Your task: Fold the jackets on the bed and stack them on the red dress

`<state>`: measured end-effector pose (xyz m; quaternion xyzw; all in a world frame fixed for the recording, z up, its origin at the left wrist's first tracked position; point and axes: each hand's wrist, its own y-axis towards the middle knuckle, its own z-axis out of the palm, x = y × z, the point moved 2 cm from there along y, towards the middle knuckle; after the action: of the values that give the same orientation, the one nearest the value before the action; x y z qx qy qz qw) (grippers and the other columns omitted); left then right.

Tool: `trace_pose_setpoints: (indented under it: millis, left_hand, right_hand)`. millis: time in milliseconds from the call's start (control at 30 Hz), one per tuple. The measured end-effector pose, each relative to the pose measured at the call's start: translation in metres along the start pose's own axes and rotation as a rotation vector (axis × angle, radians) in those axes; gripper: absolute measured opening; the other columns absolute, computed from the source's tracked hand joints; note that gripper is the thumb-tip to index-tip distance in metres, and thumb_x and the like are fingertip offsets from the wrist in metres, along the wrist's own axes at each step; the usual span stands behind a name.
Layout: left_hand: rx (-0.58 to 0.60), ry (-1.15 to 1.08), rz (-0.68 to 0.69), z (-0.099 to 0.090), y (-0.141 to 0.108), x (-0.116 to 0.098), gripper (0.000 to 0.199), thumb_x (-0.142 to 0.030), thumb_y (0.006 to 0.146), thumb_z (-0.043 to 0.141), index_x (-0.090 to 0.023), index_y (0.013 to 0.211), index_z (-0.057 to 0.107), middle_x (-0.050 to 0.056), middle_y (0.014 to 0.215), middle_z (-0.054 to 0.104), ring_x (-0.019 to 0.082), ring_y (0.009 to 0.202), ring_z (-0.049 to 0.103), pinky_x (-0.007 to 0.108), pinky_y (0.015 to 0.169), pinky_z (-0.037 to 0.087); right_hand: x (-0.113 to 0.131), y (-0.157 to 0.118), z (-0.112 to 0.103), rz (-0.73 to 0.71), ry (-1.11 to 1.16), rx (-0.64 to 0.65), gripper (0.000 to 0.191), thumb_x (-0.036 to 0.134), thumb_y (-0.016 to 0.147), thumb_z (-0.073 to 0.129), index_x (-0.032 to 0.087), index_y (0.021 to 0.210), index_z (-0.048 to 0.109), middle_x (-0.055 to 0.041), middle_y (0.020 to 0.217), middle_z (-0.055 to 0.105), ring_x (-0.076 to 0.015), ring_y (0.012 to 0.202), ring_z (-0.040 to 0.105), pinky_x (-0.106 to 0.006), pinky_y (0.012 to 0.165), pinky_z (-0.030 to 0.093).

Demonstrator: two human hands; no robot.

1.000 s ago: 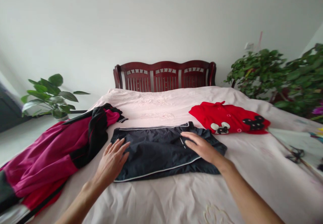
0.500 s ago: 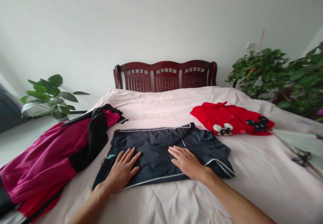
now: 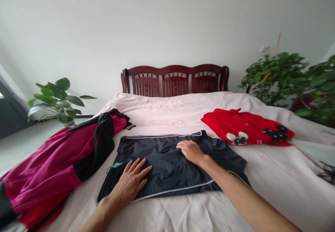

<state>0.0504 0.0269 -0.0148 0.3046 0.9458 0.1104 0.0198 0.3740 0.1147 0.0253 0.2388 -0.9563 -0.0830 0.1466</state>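
Observation:
A dark navy garment (image 3: 164,169) with white piping lies folded flat on the bed (image 3: 167,214). My left hand (image 3: 132,180) rests on its left part, palm down with the fingers spread. On its upper right part lies my right hand (image 3: 191,151), fingers a little bent but not gripping, nothing in it. To the left is a magenta and black jacket (image 3: 56,162) with red cloth under its lower end. A red garment (image 3: 248,125) with black and white mouse-head patches lies folded at the right.
A dark red wooden headboard (image 3: 175,82) stands at the far end against the wall. Leafy plants stand at the left (image 3: 56,99) and right (image 3: 277,76). Dark thin-framed glasses or a similar object (image 3: 327,172) lie at the right edge.
My right hand has moved up and slightly right over the navy garment, its fingers more bent. My left hand has stayed at nearly the same place on the cloth. The view has shifted slightly.

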Motion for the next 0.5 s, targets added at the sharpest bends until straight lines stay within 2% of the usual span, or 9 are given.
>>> trace_pose_setpoints:
  millis: [200,300,400,500]
  left_hand:
    - [0.044,-0.081,0.004,-0.009,0.003,-0.004,0.048,-0.041,0.099,0.044,-0.047,0.147,0.042,0.000,0.158,0.041,0.032,0.145,0.037,0.060,0.114,0.033]
    - [0.075,-0.123,-0.033,-0.016,0.010,-0.007,0.045,-0.037,0.096,0.049,-0.044,0.141,0.051,0.000,0.154,0.048,0.031,0.142,0.041,0.057,0.115,0.033]
    - [0.071,-0.162,-0.086,-0.021,0.020,-0.006,0.042,-0.037,0.096,0.048,-0.037,0.137,0.056,0.003,0.149,0.053,0.028,0.138,0.047,0.051,0.115,0.035]
    - [0.044,-0.189,-0.230,-0.022,0.028,0.007,0.042,-0.037,0.095,0.048,-0.028,0.134,0.058,0.009,0.138,0.061,0.027,0.127,0.057,0.048,0.111,0.039]
  right_hand:
    - [-0.006,0.034,-0.019,0.352,0.074,-0.135,0.040,0.021,0.092,0.041,0.032,0.120,0.067,-0.0020,0.112,0.074,-0.0214,0.101,0.068,-0.032,0.083,0.049]
    - [-0.011,0.047,-0.028,0.435,0.129,-0.178,0.041,0.027,0.094,0.038,0.032,0.125,0.064,-0.0029,0.110,0.074,-0.0222,0.100,0.068,-0.031,0.079,0.050]
    - [-0.010,0.047,-0.032,0.379,0.200,-0.181,0.042,0.027,0.094,0.037,0.029,0.126,0.064,-0.0023,0.114,0.073,-0.0205,0.105,0.067,-0.031,0.084,0.050]
    - [-0.008,0.028,-0.027,0.210,0.254,-0.083,0.039,0.016,0.083,0.047,0.027,0.110,0.072,-0.0005,0.111,0.075,-0.0190,0.106,0.067,-0.029,0.092,0.049]
